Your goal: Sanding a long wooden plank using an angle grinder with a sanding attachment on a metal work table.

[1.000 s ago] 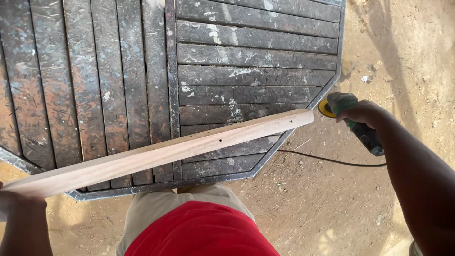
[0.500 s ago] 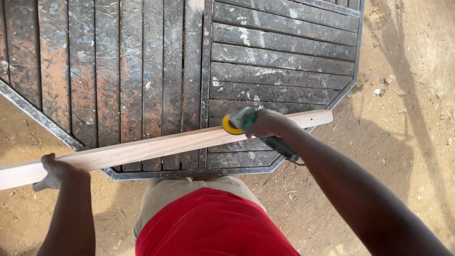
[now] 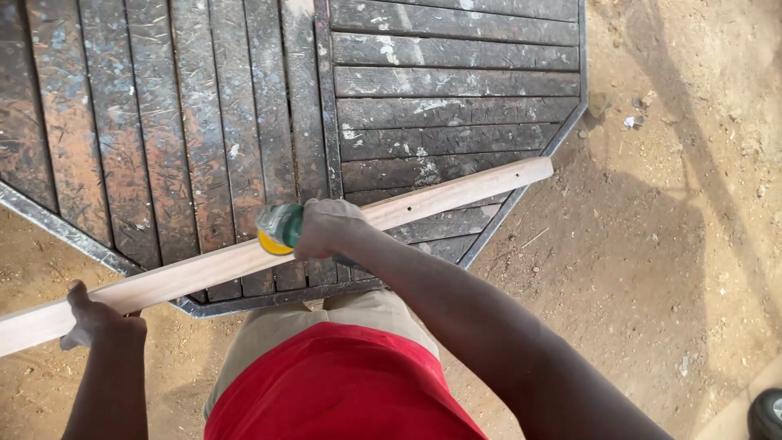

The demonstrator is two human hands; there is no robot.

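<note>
On sandy ground, dark slatted table bears wooden batten

One view only, from a camera worn on the person's head. It faces almost straight down over the chest and both arms, at arm's-length range. The frame takes in the slatted surface ahead at top, dirt ground to the right and below, and the person's own torso at bottom centre.

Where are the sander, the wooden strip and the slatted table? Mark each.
sander (image 3: 277,228), head view, its green body.
wooden strip (image 3: 456,191), head view, bare upper face near its right end.
slatted table (image 3: 456,85), head view, a dark slat.
</note>
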